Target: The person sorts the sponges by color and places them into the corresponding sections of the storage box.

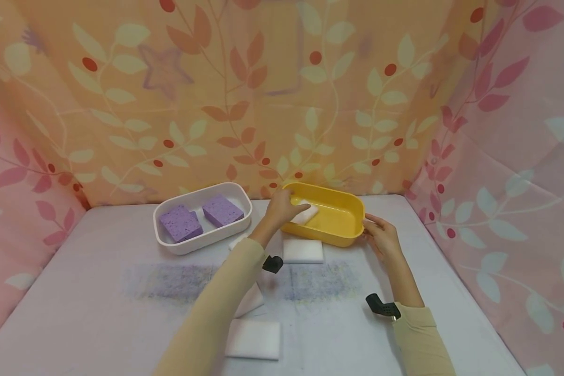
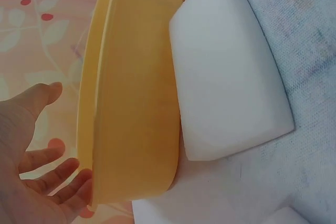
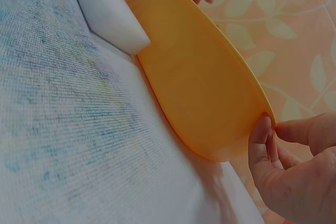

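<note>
A yellow tray point(image 1: 329, 237) stands at the back of the table, with a white sponge point(image 1: 306, 214) inside its left end. My left hand point(image 1: 280, 210) is over that end; its thumb is spread apart and its fingers reach over the rim, close to the sponge in the head view. In the left wrist view the fingers point(image 2: 58, 182) are loosely bent beside the rim. My right hand point(image 1: 384, 237) pinches the tray's right rim between thumb and fingers, clearly seen in the right wrist view. Another white sponge point(image 1: 303, 251) lies against the tray's front side.
Left of the yellow tray is a white tray point(image 1: 207, 242) holding several purple sponges point(image 1: 180, 223). More white sponges point(image 1: 253, 339) lie nearer on the white cloth, partly behind my left arm. Purple-blue smudges point(image 1: 319, 282) mark the cloth. Patterned curtains point(image 1: 282, 94) stand behind and beside the table.
</note>
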{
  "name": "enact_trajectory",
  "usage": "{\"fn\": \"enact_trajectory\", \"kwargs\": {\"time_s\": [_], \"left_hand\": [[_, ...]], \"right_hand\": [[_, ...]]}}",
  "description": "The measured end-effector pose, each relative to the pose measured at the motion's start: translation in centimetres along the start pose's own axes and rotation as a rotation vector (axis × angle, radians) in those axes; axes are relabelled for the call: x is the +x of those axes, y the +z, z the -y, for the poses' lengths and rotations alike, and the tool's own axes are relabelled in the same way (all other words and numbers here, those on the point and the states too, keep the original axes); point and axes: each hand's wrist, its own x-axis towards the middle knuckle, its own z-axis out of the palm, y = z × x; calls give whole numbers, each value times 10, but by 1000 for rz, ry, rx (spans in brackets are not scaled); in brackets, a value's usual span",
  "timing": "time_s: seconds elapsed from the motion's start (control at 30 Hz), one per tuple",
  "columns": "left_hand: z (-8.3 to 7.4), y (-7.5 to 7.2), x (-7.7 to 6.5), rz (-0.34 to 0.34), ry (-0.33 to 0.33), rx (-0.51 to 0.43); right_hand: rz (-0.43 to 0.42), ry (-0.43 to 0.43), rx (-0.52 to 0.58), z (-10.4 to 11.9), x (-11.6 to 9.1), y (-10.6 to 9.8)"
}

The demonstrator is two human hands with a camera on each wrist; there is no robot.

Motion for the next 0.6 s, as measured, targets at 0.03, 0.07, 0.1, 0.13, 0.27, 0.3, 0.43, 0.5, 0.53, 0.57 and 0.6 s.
{"fn": "enact_trajectory", "kwargs": {"time_s": [0.03,0.07,0.1,0.13,0.27,0.3,0.43,0.5,0.53,0.57,0.6], "left_hand": [[0,-1,-1,-2,8,-12],[0,-2,-2,-3,19,-25],[0,-4,-3,-2,27,-42],[0,-5,-5,-4,39,-59],[1,-9,-11,-10,67,-99],[2,-10,-13,-11,70,-103],[3,-15,-21,-10,79,-109],[4,-18,-25,-5,87,-131],[4,-20,-27,-3,89,-142],[5,-21,-29,-5,94,-148],[6,-23,-32,-7,101,-155]], "right_hand": [[0,3,1,0,0,0],[-1,3,-1,0,0,0],[-4,3,-2,1,0,0],[-7,1,-2,1,0,-1],[-9,-2,5,0,1,-2],[-9,1,7,0,1,-3],[-10,18,5,0,1,-4],[-11,25,0,0,1,-5],[-10,29,-1,0,1,-5],[-7,31,-3,0,1,-6],[-8,35,-6,0,1,-5]]}}
